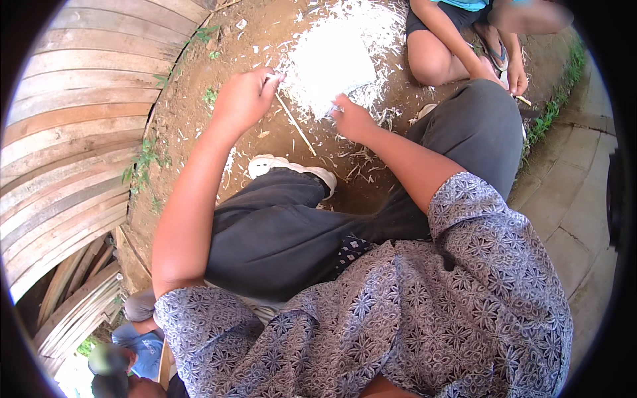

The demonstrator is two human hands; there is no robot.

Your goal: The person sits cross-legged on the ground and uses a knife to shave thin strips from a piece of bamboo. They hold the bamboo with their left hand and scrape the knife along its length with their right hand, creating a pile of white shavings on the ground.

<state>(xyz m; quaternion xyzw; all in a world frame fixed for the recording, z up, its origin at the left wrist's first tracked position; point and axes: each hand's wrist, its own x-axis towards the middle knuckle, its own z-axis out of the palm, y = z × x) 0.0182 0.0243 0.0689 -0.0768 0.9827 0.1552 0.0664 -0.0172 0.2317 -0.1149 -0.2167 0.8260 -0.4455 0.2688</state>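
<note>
My left hand point(244, 99) is raised over the ground at the upper left of centre, its fingers pinched round the upper end of a thin pale stick point(295, 124). The stick slants down to the right, toward my white shoe point(263, 164). To the right, my right hand point(353, 120) is closed at the near edge of a heap of pale shavings point(388, 30). Glare and the fingers hide what it grips, if anything. A washed-out white patch point(335, 63) covers the middle of the heap, so its detail is lost.
At the upper right another person sits close by; that person's hand point(517, 78) is near a small pale stick point(523, 101). Curved wooden planks point(79, 99) line the left side. Paving point(564, 192) borders the dirt on the right. More people point(136, 351) are at the lower left.
</note>
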